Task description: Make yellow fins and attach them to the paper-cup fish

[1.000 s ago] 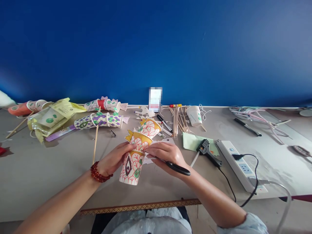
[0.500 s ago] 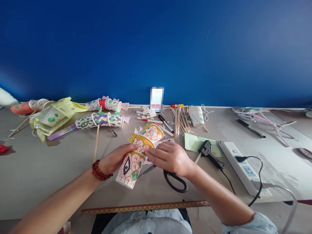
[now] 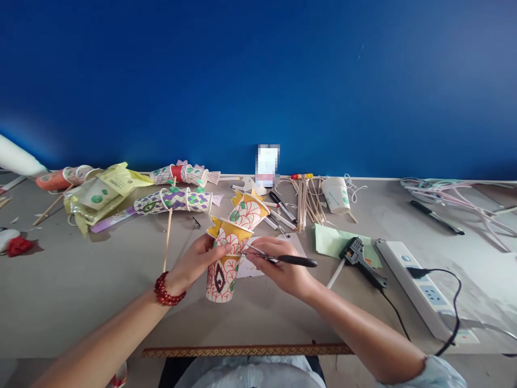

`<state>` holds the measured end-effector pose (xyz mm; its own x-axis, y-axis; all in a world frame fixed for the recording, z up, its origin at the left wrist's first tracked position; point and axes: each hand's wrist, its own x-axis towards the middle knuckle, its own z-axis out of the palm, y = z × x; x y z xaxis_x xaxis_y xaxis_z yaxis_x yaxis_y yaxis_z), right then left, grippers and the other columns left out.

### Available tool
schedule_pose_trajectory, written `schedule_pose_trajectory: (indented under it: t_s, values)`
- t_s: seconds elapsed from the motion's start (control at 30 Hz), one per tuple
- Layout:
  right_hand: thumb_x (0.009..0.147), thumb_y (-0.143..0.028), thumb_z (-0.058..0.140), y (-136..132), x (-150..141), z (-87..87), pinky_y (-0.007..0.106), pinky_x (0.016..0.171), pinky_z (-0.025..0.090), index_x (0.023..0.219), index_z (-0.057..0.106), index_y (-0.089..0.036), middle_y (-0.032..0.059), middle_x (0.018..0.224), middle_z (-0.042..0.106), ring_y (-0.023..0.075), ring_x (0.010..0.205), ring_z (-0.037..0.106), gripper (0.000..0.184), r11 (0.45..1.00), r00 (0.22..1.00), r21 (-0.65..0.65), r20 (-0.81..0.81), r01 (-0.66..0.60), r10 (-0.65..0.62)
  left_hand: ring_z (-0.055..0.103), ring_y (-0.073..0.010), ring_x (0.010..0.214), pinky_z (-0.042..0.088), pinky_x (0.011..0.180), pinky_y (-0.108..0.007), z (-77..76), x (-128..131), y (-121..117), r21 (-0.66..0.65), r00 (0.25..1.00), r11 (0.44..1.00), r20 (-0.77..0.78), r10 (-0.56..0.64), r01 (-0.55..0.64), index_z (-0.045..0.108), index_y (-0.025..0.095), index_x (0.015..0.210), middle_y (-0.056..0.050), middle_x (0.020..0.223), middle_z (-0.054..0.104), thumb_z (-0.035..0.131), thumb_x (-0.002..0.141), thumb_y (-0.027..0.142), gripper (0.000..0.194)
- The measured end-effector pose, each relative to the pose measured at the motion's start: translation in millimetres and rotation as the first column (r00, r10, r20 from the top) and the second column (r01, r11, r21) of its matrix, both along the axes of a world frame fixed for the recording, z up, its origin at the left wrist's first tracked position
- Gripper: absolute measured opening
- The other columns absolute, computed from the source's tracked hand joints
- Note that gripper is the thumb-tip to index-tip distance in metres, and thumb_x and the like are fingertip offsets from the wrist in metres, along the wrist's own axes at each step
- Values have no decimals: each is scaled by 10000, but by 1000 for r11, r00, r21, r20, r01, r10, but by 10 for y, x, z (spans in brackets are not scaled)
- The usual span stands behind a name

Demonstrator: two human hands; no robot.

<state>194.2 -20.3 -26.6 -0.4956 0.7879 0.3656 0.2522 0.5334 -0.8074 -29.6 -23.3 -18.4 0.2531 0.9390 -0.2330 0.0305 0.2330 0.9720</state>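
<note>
Cup fish (image 3: 231, 238): dial centre for all bearings, 12 = blue wall (image 3: 258, 81). Three paper cups in a bent line, held above bench (image 3: 250, 328); eye end at 6, top cup leaning to 1, red scales, yellow fins.
Left hand (image 3: 197, 262): at 8. Grip closed round the middle cup, thumb on its near face. Red bead bracelet (image 3: 165, 290) on wrist.
Right hand (image 3: 287, 274): at 4. Grip holding scissors (image 3: 298, 261), black handle toward 3, blades toward 9 at the cup joint. Can't tell if tips touch card.
Glue gun (image 3: 359, 261): at 3, lying by green paper (image 3: 331, 240).
Power strip (image 3: 412, 280): further out, between 3 and 4, black plug (image 3: 418, 272) in.
White cup (image 3: 335, 195): at 2, lying on its side.
Wooden sticks (image 3: 302, 205): between 1 and 2, bunched.
Screen (image 3: 267, 164): near 1, blurred, leaning at wall.
Purple-green cup fish (image 3: 177, 199): between 10 and 11, with a stick.
Yellow packet (image 3: 117, 180): at 10, past it.
</note>
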Motion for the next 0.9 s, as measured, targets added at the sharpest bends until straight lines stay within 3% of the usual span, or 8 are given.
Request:
schedule_pose_trajectory:
  t_s: [0.13, 0.3, 0.4, 0.53, 0.63, 0.7, 0.8, 0.9]
  values:
    - [920, -467, 647, -21, -86, -90, 217, 471, 502, 854, 706, -166, 24, 722, 677, 112, 529, 599, 314, 925, 966, -377, -219, 46, -138, 672, -337, 1086, 523, 903, -378, -62, -45, 7, 83, 999, 996, -32, -10, 13, 706, 188, 1159, -101, 1160, 753, 726, 822, 447, 425]
    - [880, -516, 678, -10, -152, -185, 226, 486, 496, 840, 696, -161, 8, 663, 662, 110, 512, 579, 357, 855, 934, -517, -285, 39, -215, 680, -313, 1070, 524, 901, -355, -50, -55, 2, 132, 998, 991, -61, 31, -22, 712, 204, 1156, -95, 1169, 751, 720, 827, 438, 404]
    - [920, -478, 645, 4, -151, -204, 226, 480, 507, 880, 710, -173, 17, 711, 675, 118, 534, 594, 315, 910, 953, -410, -248, 60, -174, 680, -326, 1060, 527, 886, -363, -23, -39, 0, 102, 1000, 995, -16, 6, -5, 714, 193, 1125, -94, 1138, 757, 674, 860, 446, 368]
    - [978, -292, 590, 39, -112, -166, 256, 617, 565, 979, 733, -195, 69, 901, 743, 168, 747, 704, 173, 998, 997, 30, -66, 51, -48, 662, -322, 1091, 512, 898, -361, -36, -58, -4, 70, 999, 997, 33, -29, 27, 700, 193, 1099, -74, 1118, 753, 635, 893, 426, 317]
    - [983, -201, 549, 74, -85, -103, 311, 736, 578, 1083, 707, -189, 108, 1013, 770, 207, 865, 734, 187, 915, 993, 402, 111, -21, -26, 661, -319, 1071, 507, 865, -347, -61, -101, -15, 38, 1000, 999, 5, -28, 28, 713, 188, 1036, -68, 1064, 759, 646, 885, 434, 296]
    - [988, -194, 528, 95, -79, -65, 313, 704, 573, 1118, 689, -180, 116, 1002, 778, 210, 826, 738, 207, 840, 982, 538, 187, -68, -40, 671, -312, 1032, 511, 827, -338, -63, -122, -23, -1, 1000, 1000, -3, -8, 8, 724, 189, 1000, -60, 1036, 765, 662, 869, 455, 303]
    - [986, -198, 537, 110, -85, -32, 302, 678, 566, 1127, 682, -185, 112, 1002, 780, 207, 815, 740, 203, 814, 978, 573, 207, -91, -37, 678, -309, 1009, 519, 815, -336, -35, -133, -32, -22, 1000, 1000, 4, 16, -16, 729, 184, 992, -59, 1032, 768, 682, 851, 467, 320]
    - [982, -205, 556, 103, -109, -24, 288, 698, 566, 1091, 696, -197, 106, 1020, 767, 200, 851, 738, 177, 917, 994, 396, 109, -52, 9, 677, -313, 1040, 522, 847, -346, 16, -137, -37, 33, 1000, 999, 25, 9, -10, 714, 171, 1059, -76, 1066, 761, 692, 847, 448, 350]
